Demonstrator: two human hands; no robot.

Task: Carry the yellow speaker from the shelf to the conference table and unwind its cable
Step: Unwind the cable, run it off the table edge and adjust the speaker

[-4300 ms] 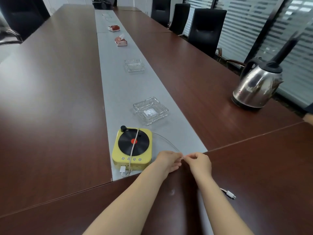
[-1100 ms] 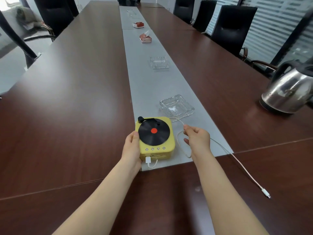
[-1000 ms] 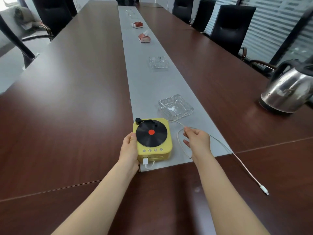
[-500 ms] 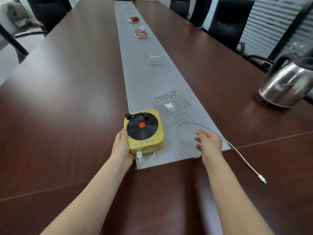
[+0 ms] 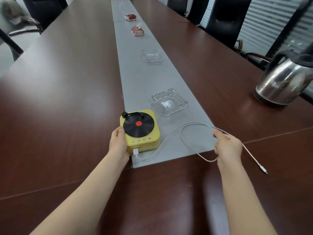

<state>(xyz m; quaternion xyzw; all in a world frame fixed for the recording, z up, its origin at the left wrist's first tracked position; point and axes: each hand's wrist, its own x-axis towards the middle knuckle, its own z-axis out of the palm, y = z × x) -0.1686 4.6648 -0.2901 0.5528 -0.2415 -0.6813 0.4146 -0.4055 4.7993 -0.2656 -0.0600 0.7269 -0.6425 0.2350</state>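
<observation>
The yellow speaker [image 5: 141, 131], shaped like a small record player with a black disc and red centre, stands on the grey strip [image 5: 144, 78] of the dark brown conference table [image 5: 59, 92]. My left hand [image 5: 118, 143] grips its left side. The white cable [image 5: 183, 138] is plugged into the speaker's front and lies in one loose loop to the right. My right hand [image 5: 227, 146] holds that loop, fingers curled on the cable. The cable's free plug [image 5: 263, 170] rests on the wood farther right.
A glass ashtray [image 5: 169, 102] sits just behind the speaker, another ashtray [image 5: 152, 55] farther back, then two red tissue boxes [image 5: 137, 30]. A steel kettle [image 5: 284, 82] stands at the right. Black chairs [image 5: 225, 19] line the far side.
The cable that lay wrapped over the speaker is off it. My left hand has taken the speaker's side. My right hand has drawn the cable rightward, widening the loop.
</observation>
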